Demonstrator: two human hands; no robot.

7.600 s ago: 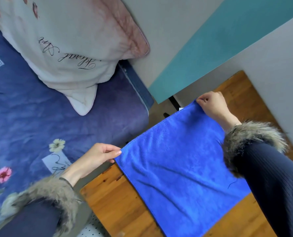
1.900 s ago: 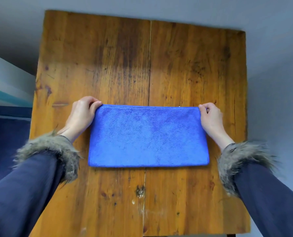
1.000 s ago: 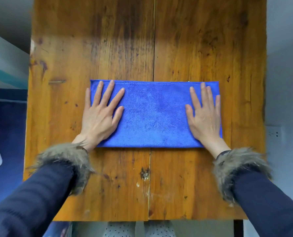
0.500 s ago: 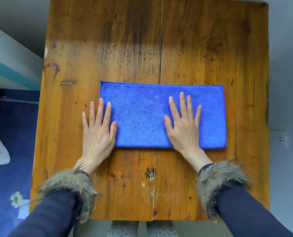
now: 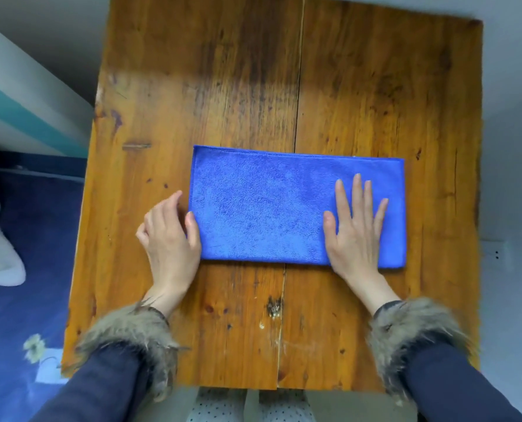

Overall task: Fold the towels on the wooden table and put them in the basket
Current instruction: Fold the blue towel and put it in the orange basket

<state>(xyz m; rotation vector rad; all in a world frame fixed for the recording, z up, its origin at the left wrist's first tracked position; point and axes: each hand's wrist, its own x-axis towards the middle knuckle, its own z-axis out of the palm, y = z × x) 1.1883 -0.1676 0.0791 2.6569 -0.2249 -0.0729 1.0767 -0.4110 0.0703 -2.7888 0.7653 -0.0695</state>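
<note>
One worn, orange-brown wooden plank surface carries everything here, and every place below is told from it. Your bright blue, fleecy microfibre towel lies flat on the surface a little right of the seam between the two planks and nearer your edge than the far one, folded into a long rectangle with its stitched hem along the far side.

Judge it as light, soft and limp: it will sag and unfold if you lift it by one corner, and the pile should drag on the rough wood rather than slide freely. For the next fold, take the short left end with a pinch at its two corners and carry it over to the right end; keep the other palm on the cloth so the layers do not creep.

Your right hand lies flat, fingers straight and spread, pressing the towel's right part down; that grip is released, holding nothing. Your left hand sits on the bare wood just beside the towel's left edge, fingers loosely bent, thumb touching the cloth's border. Whether it has yet pinched the edge I cannot tell.

No basket shows on or around the surface.
</note>
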